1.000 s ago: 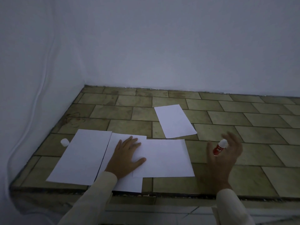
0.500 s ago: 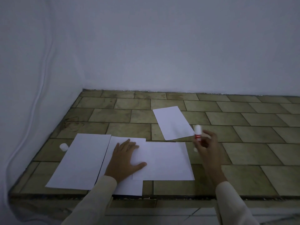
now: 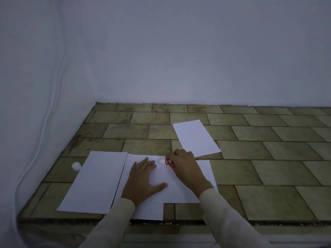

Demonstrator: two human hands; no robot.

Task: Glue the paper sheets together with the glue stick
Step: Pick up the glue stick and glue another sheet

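Observation:
Several white paper sheets lie on a tiled ledge. My left hand (image 3: 143, 179) rests flat, fingers straight, on the middle sheets (image 3: 161, 176), where two overlap. My right hand (image 3: 184, 167) grips a red and white glue stick (image 3: 167, 161), its white tip pointing left and touching the paper just beyond my left fingertips. Another sheet (image 3: 96, 179) lies to the left, its right edge meeting the middle sheet. A separate sheet (image 3: 196, 137) lies farther back. The white cap (image 3: 76, 166) of the glue stick sits on the tiles at the left.
The tiled ledge (image 3: 250, 158) stretches to the right with bare tiles. White walls close it off behind and at the left, where a white cable (image 3: 44, 126) runs down. The ledge's front edge (image 3: 179, 223) is just under my forearms.
My right hand has swung left with the glue stick, from out over the bare tiles to the middle sheet, and lowered its tip onto the paper. My left hand has stayed put.

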